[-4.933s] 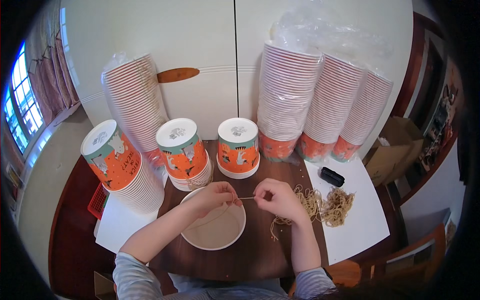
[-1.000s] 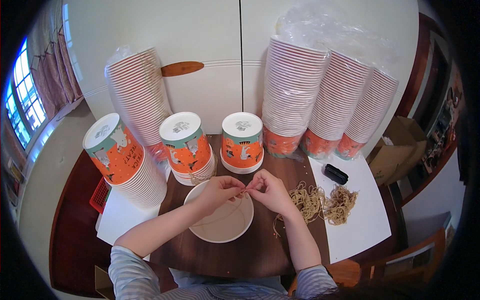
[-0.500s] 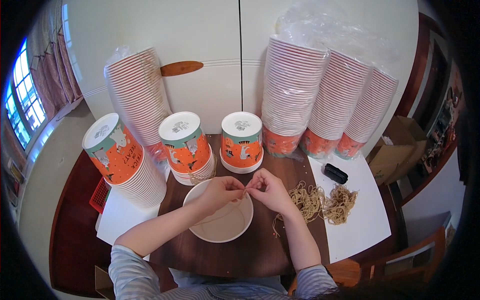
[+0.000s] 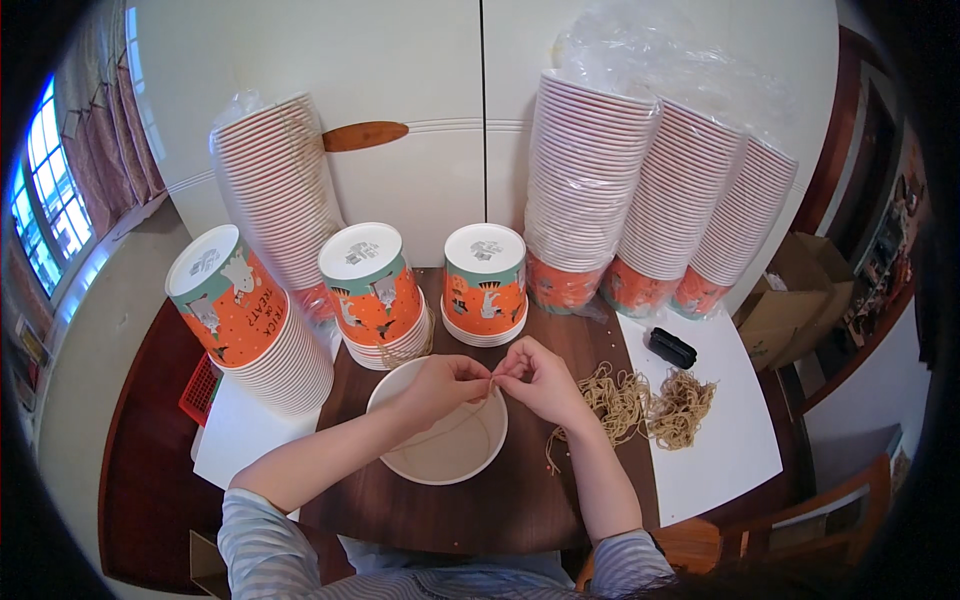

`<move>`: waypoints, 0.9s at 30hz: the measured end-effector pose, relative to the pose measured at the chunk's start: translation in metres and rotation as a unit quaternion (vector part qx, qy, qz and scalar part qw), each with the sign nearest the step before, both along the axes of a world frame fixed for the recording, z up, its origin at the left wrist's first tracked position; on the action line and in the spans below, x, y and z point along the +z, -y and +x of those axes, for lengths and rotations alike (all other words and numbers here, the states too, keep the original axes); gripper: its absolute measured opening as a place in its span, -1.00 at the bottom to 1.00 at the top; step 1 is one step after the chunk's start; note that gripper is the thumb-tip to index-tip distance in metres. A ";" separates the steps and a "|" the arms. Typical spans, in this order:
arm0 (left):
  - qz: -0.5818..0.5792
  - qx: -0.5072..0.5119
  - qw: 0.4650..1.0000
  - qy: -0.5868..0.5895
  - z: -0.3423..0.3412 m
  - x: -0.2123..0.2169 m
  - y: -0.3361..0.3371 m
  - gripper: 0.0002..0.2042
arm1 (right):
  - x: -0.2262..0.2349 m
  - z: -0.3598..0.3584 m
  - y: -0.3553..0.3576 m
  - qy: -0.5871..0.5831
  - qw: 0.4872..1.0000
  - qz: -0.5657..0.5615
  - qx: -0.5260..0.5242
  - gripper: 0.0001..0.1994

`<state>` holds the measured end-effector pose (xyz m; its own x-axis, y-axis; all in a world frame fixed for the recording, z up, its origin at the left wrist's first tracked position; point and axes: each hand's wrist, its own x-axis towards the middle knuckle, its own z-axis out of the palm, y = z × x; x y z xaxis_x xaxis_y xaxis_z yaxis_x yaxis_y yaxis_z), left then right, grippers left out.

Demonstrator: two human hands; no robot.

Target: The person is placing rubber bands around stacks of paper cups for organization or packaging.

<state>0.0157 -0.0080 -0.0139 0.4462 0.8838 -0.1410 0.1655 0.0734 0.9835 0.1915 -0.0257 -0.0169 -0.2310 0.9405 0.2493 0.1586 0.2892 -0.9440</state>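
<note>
Left hand (image 4: 445, 386) pinches thin twine (image 4: 488, 396); round tub (image 4: 440, 468) below.

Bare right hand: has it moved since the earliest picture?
Yes, leftward: judged against the dark vertical seam between the white panels, the bare right hand is now nearer, close beside the bare left hand.

Glares at the window (image 4: 50, 195) on the left, glints on clear plastic wrap (image 4: 640, 50), bends and blackens toward the fisheye rim.
</note>
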 end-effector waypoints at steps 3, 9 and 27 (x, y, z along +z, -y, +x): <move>-0.002 -0.003 1.000 0.002 0.000 -0.003 -0.001 -0.86 | 0.000 -0.001 0.000 -0.006 1.000 0.005 -0.005 -0.84; 0.011 0.003 1.000 -0.009 0.001 0.000 0.001 -0.88 | 0.006 0.000 0.003 0.020 1.000 -0.004 0.000 -0.83; -0.107 -0.043 0.993 0.019 -0.002 0.000 -0.003 -0.90 | 0.007 0.002 0.003 0.102 0.991 0.088 0.013 -0.85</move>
